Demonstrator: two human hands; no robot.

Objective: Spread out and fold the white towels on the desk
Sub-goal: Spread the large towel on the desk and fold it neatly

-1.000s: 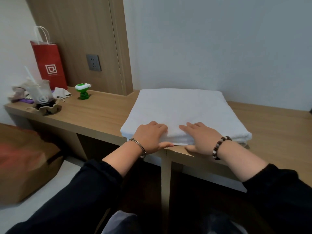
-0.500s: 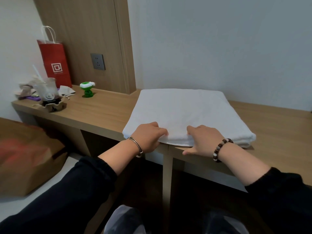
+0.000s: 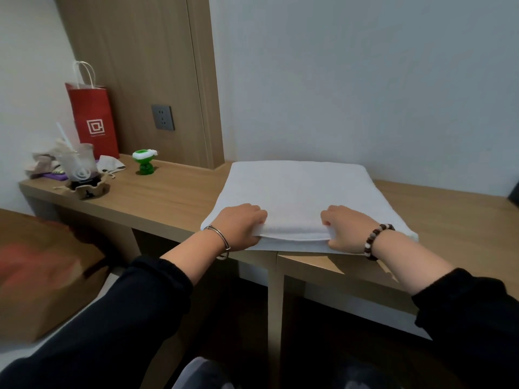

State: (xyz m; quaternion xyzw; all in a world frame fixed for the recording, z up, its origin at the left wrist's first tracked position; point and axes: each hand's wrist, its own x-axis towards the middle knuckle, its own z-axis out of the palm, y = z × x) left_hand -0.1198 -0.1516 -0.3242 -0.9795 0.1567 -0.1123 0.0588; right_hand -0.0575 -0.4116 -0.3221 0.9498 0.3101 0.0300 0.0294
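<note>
A white towel (image 3: 300,192), folded into a thick square, lies on the wooden desk (image 3: 174,197) against the wall. Its near edge reaches the desk's front edge. My left hand (image 3: 241,226) grips the upper layers of that near edge, left of centre, fingers curled over the top and thumb underneath. My right hand (image 3: 346,230) grips the same upper layers further right in the same way. The gripped layers are lifted slightly off the bottom layer, which stays flat on the desk.
On the desk's left end stand a red paper bag (image 3: 94,119), a plastic cup with a straw (image 3: 78,167) and a green toy (image 3: 144,161). A wall socket (image 3: 163,117) sits above. A brown bag (image 3: 42,276) stands on the floor at left.
Both hands went from lying on top of the towel's near edge to curling round its upper layers, which now lift a little. The view has shifted slightly.
</note>
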